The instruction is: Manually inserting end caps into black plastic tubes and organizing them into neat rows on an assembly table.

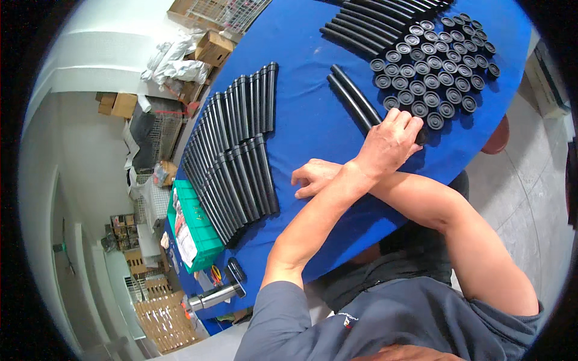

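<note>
My forearms cross over the blue-covered table, the left above the right. My left hand (391, 141) reaches over to the right, its fingers curled down on a black round cap (421, 137) at the near edge of the cap group. Beside that hand lie two black tubes (352, 99), their near ends at or under my fingers. Further left, my right hand (317, 176) is low over the cloth with loosely bent fingers apart and nothing visible in them. Many black ridged caps (431, 84) stand together on the right.
Rows of black tubes with collared ends (241, 144) lie on the left of the table (301, 96). More black tubes (367, 27) lie at the far side. A green crate (205, 234) and a metal-and-black device (220, 292) sit at the left edge.
</note>
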{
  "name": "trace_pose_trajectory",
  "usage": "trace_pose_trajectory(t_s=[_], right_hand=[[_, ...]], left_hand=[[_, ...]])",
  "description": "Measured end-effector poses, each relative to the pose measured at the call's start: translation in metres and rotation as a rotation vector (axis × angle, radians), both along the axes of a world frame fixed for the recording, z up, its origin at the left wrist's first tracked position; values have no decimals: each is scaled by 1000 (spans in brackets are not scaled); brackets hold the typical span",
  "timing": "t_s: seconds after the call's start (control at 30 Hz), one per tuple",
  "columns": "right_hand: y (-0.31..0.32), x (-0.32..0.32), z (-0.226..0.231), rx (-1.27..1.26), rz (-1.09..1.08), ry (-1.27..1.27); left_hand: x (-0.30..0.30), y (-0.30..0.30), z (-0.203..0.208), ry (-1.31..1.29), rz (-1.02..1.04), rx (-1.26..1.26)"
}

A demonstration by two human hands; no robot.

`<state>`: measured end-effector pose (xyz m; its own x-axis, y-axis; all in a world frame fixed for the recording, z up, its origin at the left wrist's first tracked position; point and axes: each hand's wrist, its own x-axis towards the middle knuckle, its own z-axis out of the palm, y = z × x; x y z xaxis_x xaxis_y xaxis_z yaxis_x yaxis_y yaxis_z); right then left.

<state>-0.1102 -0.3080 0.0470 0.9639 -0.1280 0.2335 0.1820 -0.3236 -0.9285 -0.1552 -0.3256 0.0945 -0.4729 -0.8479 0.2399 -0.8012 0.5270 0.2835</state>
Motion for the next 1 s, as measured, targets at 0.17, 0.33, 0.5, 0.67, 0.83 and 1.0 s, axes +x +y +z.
trace_pose_trajectory(t_s=[0.17,0.33,0.5,0.67,0.83,1.0], right_hand=[[8,6,-47,-256,-125,-224],[22,-6,1,-383,89,-72],[16,-6,-3,-327,67,-35],[22,-3,1,-325,75,-89],[18,-7,-3,-316,64,-49],[21,-2,4,-373,96,-17]], left_hand=[[46,14,27,66,298,-159],[167,43,15,-69,634,-194],[199,61,-3,-111,770,-86],[209,69,-27,6,913,29],[184,69,-6,-164,1026,117],[166,57,16,-158,801,-199]])
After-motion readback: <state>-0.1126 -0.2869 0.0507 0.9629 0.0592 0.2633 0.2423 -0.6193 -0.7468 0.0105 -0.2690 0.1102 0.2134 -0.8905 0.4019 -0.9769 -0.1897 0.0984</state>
